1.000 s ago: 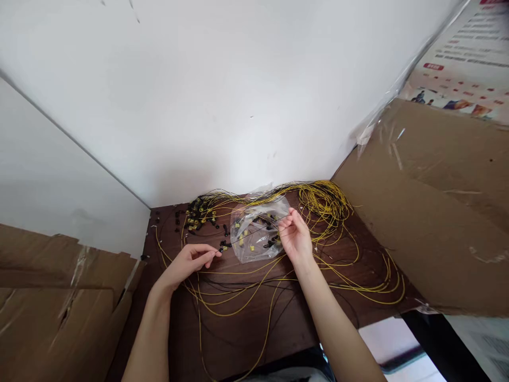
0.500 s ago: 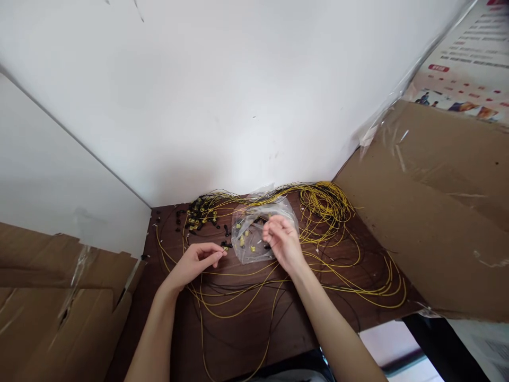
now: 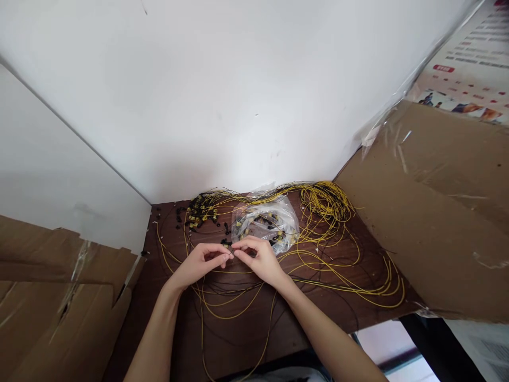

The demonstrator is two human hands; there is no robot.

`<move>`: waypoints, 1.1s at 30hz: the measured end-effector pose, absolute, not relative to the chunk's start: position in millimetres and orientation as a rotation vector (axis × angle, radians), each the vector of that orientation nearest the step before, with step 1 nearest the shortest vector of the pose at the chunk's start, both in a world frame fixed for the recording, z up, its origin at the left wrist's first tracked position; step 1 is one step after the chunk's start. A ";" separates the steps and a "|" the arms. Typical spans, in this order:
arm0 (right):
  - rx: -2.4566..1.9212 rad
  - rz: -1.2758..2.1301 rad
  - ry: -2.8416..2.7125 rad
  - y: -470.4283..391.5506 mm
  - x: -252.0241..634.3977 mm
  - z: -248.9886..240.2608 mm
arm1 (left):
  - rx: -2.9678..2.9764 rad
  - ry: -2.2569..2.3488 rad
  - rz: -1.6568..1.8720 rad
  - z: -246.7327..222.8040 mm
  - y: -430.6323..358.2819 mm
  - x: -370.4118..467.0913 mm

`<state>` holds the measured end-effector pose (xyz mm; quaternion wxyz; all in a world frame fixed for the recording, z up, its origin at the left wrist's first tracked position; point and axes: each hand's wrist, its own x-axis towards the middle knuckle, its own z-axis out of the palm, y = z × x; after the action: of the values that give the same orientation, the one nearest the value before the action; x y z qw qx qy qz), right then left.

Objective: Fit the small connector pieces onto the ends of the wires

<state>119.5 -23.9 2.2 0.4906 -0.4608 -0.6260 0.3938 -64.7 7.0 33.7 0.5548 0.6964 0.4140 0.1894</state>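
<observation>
My left hand (image 3: 202,263) and my right hand (image 3: 259,260) meet fingertip to fingertip over the dark tabletop. Thumb and forefinger are pinched together on each. A small dark piece shows between the fingertips, too small to name. Yellow and black wires (image 3: 233,317) run under and around both hands in loose loops. Just behind the fingers lies a clear plastic bag (image 3: 287,212) holding small black and yellow parts. Left of the bag, a cluster of black and yellow connectors (image 3: 202,209) sits at the ends of the wires.
A coiled bundle of yellow wire (image 3: 328,204) rests at the back right. A white wall panel (image 3: 246,95) closes off the back. Cardboard (image 3: 441,212) stands on the right, and more cardboard (image 3: 51,307) on the left. Small black bits (image 3: 158,216) lie at the table's left edge.
My right hand has come from over the plastic bag, moving left and towards me, to meet my left fingertips. My left hand has barely moved.
</observation>
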 end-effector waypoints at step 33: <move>-0.234 1.113 -0.211 -9.0 228.4 13.4 | 1.498 0.918 0.228 31.1 12.5 -83.6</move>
<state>228.4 -9.0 13.4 0.8375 -0.1104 -0.0996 0.5258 -83.6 12.5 31.1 0.6325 0.6549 0.4014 0.0995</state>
